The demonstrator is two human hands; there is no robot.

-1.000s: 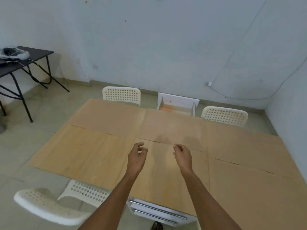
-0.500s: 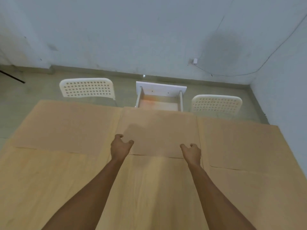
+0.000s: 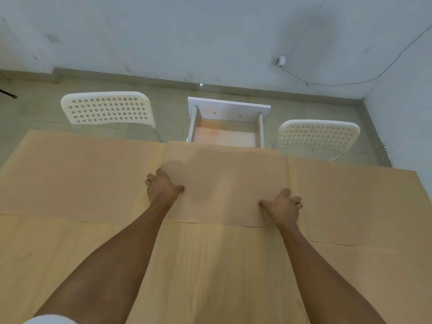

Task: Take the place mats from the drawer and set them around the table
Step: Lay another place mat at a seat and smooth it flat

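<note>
Beyond the hands, two white perforated chairs (image 3: 106, 108) (image 3: 318, 134) stand on a pale tiled floor (image 3: 168, 99). A scuffed grey-white wall (image 3: 187, 33) behind carries a small socket (image 3: 279, 60) with a thin cable (image 3: 350, 84).

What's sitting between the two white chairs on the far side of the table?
In the head view, an open white drawer juts out between the left chair and the right chair. The part of its inside that shows looks empty.

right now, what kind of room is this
Probably a bare dining room or a staged test room. A wooden table covered with tan place mats, two white perforated chairs on the far side with an open white drawer between them, plain walls, tiled floor.
</note>
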